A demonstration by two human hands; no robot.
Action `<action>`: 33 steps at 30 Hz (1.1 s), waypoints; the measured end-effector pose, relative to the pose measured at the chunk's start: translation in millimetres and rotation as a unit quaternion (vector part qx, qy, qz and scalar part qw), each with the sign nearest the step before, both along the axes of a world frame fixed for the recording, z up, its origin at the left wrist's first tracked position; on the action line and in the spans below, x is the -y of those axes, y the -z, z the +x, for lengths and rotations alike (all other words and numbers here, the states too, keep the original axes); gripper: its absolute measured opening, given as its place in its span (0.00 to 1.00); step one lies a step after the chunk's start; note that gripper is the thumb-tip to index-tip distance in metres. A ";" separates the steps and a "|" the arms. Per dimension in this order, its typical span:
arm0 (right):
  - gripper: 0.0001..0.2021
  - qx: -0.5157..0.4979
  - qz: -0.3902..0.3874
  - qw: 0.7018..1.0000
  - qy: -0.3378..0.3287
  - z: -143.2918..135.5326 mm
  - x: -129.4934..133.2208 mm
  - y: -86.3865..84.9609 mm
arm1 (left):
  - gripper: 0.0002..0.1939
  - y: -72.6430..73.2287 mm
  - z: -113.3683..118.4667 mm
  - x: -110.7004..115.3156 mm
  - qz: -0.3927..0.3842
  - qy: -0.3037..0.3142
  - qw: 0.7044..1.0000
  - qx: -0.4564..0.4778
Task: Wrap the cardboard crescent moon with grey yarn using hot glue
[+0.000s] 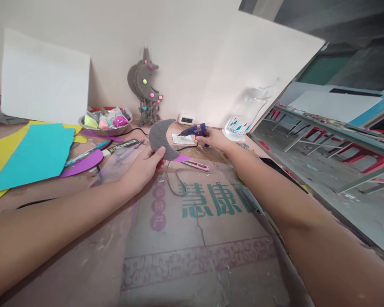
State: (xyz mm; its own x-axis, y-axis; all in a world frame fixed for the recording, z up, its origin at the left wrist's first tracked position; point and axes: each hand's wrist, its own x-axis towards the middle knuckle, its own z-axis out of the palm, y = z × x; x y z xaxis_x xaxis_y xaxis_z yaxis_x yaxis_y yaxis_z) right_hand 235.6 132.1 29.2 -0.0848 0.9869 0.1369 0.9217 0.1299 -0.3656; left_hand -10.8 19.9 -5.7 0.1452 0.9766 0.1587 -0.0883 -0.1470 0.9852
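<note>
Left hand [144,165] grasps a gray yarn-wrapped crescent [160,137]; right hand [216,139] grips a blue hot-glue gun [196,129] near the far edge of the table [89,251].

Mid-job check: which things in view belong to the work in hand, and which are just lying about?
In use:
grey-wrapped crescent, in the left hand
glue gun, in the right hand
perhaps the pink cutter, unheld

Apparently lying about:
turquoise sheet
bowl of colourful packets
digital clock
clear container
</note>
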 end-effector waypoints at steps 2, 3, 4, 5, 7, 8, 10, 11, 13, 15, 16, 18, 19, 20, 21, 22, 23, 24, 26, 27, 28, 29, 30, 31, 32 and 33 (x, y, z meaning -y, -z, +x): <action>0.20 -0.015 0.000 1.000 0.020 -4.1 -8.3 8.2 | 0.11 1.1 0.0 -0.9 -0.007 -0.009 1.000 0.001; 0.20 -0.023 0.005 0.999 0.032 -5.5 -11.0 10.9 | 0.11 1.5 -0.1 -1.3 -0.007 -0.006 1.000 0.000; 0.20 -0.033 0.011 0.999 0.041 -6.5 -12.6 12.6 | 0.11 1.6 -0.3 -1.5 -0.007 -0.003 1.000 -0.001; 0.19 -0.044 0.016 0.998 0.047 -6.8 -13.2 13.1 | 0.11 1.5 -0.6 -1.4 -0.007 0.003 1.000 -0.001; 0.17 -0.067 0.017 0.996 0.051 -5.7 -10.9 10.8 | 0.12 0.1 -1.0 -0.3 -0.008 0.010 1.000 -0.004; 0.16 -0.075 0.014 0.996 0.048 -4.6 -8.2 8.1 | 0.12 -1.0 -1.1 0.7 -0.008 0.012 1.000 -0.007; 0.15 -0.107 -0.002 0.994 0.036 -1.7 0.4 0.4 | 0.13 -3.8 -1.0 2.9 -0.005 0.011 1.000 -0.019; 0.15 -0.135 -0.007 0.990 0.025 -0.4 6.2 -4.3 | 0.13 -5.3 -0.8 3.9 -0.002 0.010 1.000 -0.027; 0.15 -0.204 -0.009 0.979 -0.005 1.5 20.7 -14.0 | 0.13 -7.9 -0.4 5.4 0.005 0.009 0.999 -0.038; 0.12 -0.261 0.015 0.964 -0.042 1.6 39.0 -23.2 | 0.12 -9.8 -0.1 6.2 0.011 0.013 0.999 -0.042; 0.10 -0.281 0.033 0.957 -0.063 0.9 49.3 -27.1 | 0.12 -10.6 0.0 6.5 0.013 0.016 0.999 -0.044; 0.08 -0.300 0.065 0.947 -0.089 -2.1 71.7 -32.6 | 0.12 -12.0 0.1 7.2 0.010 0.017 0.999 -0.051; 0.09 -0.298 0.085 0.947 -0.087 -4.0 83.3 -33.7 | 0.12 -12.7 0.1 7.5 0.006 0.015 0.998 -0.057; 0.10 -0.293 0.102 0.947 -0.082 -6.1 94.8 -33.6 | 0.12 -13.3 0.2 7.8 0.002 0.010 0.998 -0.060; 0.10 -0.286 0.106 0.949 -0.081 -8.0 105.8 -32.0 | 0.12 -13.8 0.3 7.9 -0.002 0.006 0.998 -0.061; 0.10 -0.287 0.105 0.948 -0.084 -9.8 115.9 -29.0 | 0.12 -14.1 0.4 7.9 -0.005 0.002 0.998 -0.063; 0.10 -0.291 0.094 0.947 -0.096 -11.2 124.8 -24.8 | 0.11 -14.3 0.4 7.7 -0.005 -0.003 0.998 -0.066; 0.10 -0.289 0.084 0.947 -0.110 -12.2 132.4 -19.7 | 0.11 -14.3 0.4 7.3 0.001 -0.005 0.997 -0.071; 0.11 -0.269 0.076 0.953 -0.115 -13.4 143.3 -8.5 | 0.12 -14.0 0.2 6.4 0.018 -0.009 0.997 -0.081; 0.12 -0.253 0.071 0.958 -0.113 -13.7 146.7 -3.3 | 0.12 -13.6 0.0 6.0 0.025 -0.007 0.996 -0.087; 0.13 -0.235 0.068 0.963 -0.112 -13.6 149.0 1.2 | 0.12 -13.2 -0.2 5.5 0.027 -0.004 0.995 -0.092; 0.13 -0.218 0.065 0.967 -0.113 -13.4 150.4 4.9 | 0.12 -12.6 -0.4 5.0 0.024 -0.002 0.995 -0.093; 0.14 -0.204 0.062 0.970 -0.120 -12.9 151.3 7.6 | 0.13 -11.8 -0.5 4.4 0.018 0.000 0.996 -0.091; 0.13 -0.194 0.060 0.970 -0.132 -12.2 151.7 9.4 | 0.13 -10.7 -0.7 3.5 0.011 -0.001 0.996 -0.086; 0.13 -0.188 0.057 0.970 -0.144 -11.4 151.9 10.6 | 0.13 -9.5 -0.8 2.4 0.005 -0.003 0.997 -0.077; 0.12 -0.184 0.053 0.969 -0.156 -10.6 152.1 11.1 | 0.12 -8.1 -0.9 1.2 0.000 -0.007 0.998 -0.063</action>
